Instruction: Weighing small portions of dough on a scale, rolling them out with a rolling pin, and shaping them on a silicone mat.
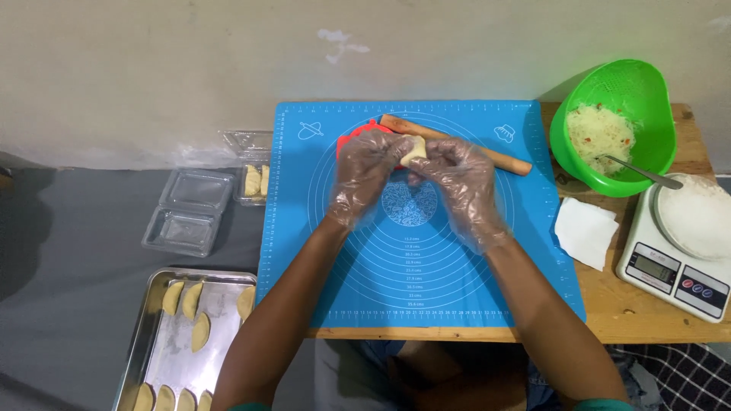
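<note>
Both gloved hands, left hand (365, 171) and right hand (455, 176), pinch the dough piece (415, 150) mid-frame, lifted above the blue mat (457, 281) for finger access.

Mat (426, 281) in the middle of the worktop (647, 323)

Rolling pin (487, 152) lies at the mat's far edge; bowl (655, 99), napkin (585, 232) and scale (674, 278) to its right; tray (183, 335) of dumplings (199, 332) and plastic boxes (186, 221) to its left, on the floor (68, 251).

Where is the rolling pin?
In the head view, the wooden rolling pin lies at the far end of the blue mat, just behind the gloved hands, left of the green bowl.
</note>
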